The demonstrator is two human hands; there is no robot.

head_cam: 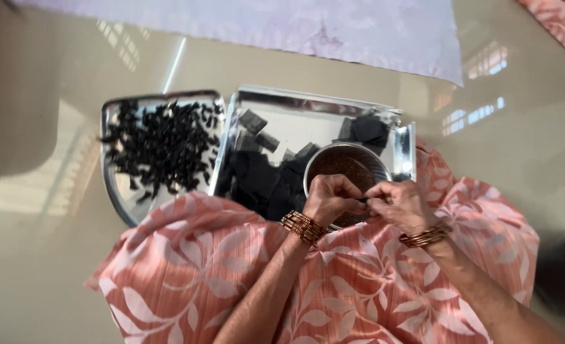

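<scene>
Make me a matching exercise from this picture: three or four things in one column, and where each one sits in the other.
Things:
1. small black rolled pieces
2. black square sheets
3. round metal bowl
4. pale cloth

Places:
A. under both hands
B. spread on the floor at the top
C. heaped on the left tray
D. stacked on the right tray

Pairs: 1-C, 2-D, 3-A, 4-B

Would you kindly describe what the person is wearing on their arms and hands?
Both forearms are bare, with no sleeves in view. The left hand has a stack of thin gold-coloured bangles at the wrist, and the right hand has a similar, narrower stack of bangles. No gloves or rings are visible.
</scene>
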